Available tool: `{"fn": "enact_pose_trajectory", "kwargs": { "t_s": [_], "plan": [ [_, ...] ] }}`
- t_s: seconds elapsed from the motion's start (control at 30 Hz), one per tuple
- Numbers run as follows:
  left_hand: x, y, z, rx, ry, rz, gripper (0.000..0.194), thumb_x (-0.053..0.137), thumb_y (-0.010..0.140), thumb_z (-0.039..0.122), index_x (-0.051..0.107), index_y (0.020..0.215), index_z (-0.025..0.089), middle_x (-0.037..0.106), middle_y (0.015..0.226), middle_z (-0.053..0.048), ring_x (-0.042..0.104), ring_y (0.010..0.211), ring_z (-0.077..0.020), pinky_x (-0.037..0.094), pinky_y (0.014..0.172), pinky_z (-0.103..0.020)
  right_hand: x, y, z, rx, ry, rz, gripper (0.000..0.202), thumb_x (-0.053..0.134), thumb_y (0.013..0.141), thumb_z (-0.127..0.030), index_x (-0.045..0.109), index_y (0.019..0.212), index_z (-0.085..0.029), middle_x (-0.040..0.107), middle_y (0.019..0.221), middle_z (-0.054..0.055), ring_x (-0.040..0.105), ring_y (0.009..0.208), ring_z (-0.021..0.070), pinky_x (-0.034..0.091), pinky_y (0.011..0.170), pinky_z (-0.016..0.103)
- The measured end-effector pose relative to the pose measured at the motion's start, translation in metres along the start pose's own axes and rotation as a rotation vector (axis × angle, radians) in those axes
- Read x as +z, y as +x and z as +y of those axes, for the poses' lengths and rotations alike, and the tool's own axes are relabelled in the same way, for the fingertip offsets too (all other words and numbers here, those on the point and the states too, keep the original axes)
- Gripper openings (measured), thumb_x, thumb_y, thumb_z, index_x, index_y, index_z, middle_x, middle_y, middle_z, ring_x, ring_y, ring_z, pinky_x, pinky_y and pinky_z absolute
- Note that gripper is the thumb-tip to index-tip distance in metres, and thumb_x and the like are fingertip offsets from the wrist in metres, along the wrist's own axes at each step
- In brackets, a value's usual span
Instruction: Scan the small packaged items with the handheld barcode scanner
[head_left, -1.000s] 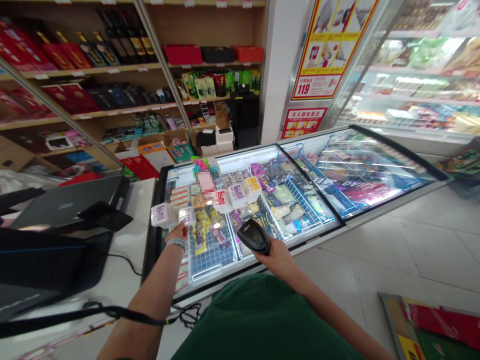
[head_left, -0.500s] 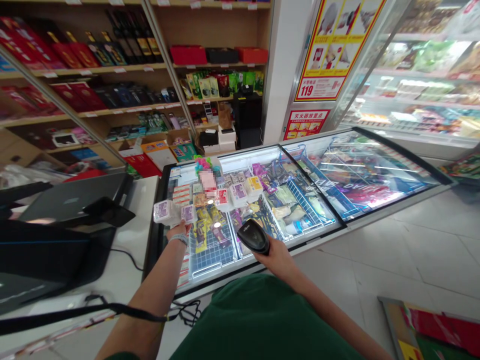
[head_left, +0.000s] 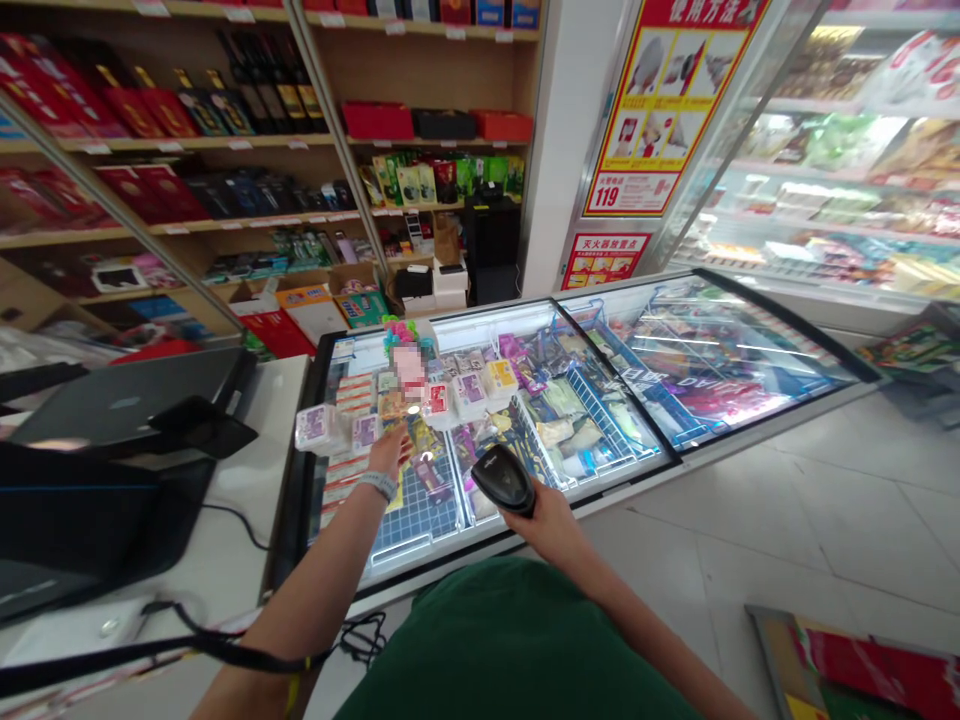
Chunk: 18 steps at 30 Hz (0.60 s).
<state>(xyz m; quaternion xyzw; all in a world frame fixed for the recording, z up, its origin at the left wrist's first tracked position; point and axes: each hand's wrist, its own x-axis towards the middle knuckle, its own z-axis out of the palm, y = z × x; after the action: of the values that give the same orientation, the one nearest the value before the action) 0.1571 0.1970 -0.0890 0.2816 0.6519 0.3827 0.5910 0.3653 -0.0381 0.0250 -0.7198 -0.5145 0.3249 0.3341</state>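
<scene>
My right hand (head_left: pixel 553 522) is wrapped round a black handheld barcode scanner (head_left: pixel 504 478), which is over the front part of the glass-topped freezer (head_left: pixel 420 568). With its fingers stretched out, my left hand (head_left: pixel 391 452) is over the glass and holds nothing. Just left of it are a small purple-labelled pack (head_left: pixel 365 432) and another white pack with a purple label (head_left: pixel 316 428). Beyond my left hand, a red-labelled pack (head_left: pixel 437 400), a purple-labelled pack (head_left: pixel 470 392) and a yellow-labelled pack (head_left: pixel 501 378) stand in a row on the glass.
A multicoloured curly thing (head_left: pixel 401 332), partly pixelated, is at the freezer's back left. On the left counter (head_left: pixel 289 400) stands a dark laptop-like device (head_left: pixel 142 395). A black strap (head_left: pixel 232 645) crosses my left forearm. Shelves of boxes and bottles line the back wall.
My left hand has let go of the small purple-labelled pack and moved right, towards the row of packs. My right hand still holds the scanner in nearly the same place.
</scene>
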Motion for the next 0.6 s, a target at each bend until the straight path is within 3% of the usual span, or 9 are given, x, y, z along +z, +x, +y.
{"fn": "enact_pose_trajectory", "kwargs": {
  "t_s": [0.17,0.3,0.43,0.6],
  "plan": [
    [0.032,0.004,0.012,-0.061,0.111,-0.091,0.034,0.057,0.089,0.035,0.057,0.116,0.015,0.061,0.113,-0.007,0.062,0.094,-0.0178,0.054,0.08,-0.038,-0.003,-0.004,0.004,0.022,-0.014,0.03,0.026,0.064,0.074,-0.032,0.064,0.095,-0.017,0.071,0.082,0.005,0.066,0.077,0.022,0.046,0.066,0.027],
    [0.043,0.006,0.017,-0.066,0.155,-0.113,0.034,0.057,0.089,0.035,0.056,0.117,0.016,0.06,0.116,-0.008,0.061,0.098,-0.0188,0.053,0.082,-0.04,-0.006,-0.006,0.009,0.01,-0.016,0.066,0.024,0.062,0.075,-0.031,0.063,0.095,-0.017,0.071,0.082,0.004,0.066,0.078,0.0216,0.047,0.067,0.026],
    [0.039,0.004,0.022,-0.036,0.168,-0.094,0.034,0.057,0.089,0.034,0.056,0.118,0.016,0.06,0.116,-0.008,0.061,0.097,-0.0187,0.053,0.082,-0.04,-0.005,-0.007,0.01,0.01,-0.02,0.09,0.023,0.062,0.075,-0.031,0.063,0.094,-0.017,0.071,0.082,0.005,0.066,0.078,0.0216,0.047,0.066,0.026],
    [0.014,-0.014,0.032,0.07,0.174,-0.098,0.032,0.057,0.089,0.034,0.057,0.115,0.015,0.061,0.113,-0.007,0.062,0.095,-0.0178,0.054,0.08,-0.038,-0.002,-0.004,0.004,0.03,-0.029,0.058,0.024,0.064,0.074,-0.033,0.064,0.093,-0.017,0.071,0.082,0.006,0.067,0.078,0.023,0.046,0.065,0.027]
  ]
}}
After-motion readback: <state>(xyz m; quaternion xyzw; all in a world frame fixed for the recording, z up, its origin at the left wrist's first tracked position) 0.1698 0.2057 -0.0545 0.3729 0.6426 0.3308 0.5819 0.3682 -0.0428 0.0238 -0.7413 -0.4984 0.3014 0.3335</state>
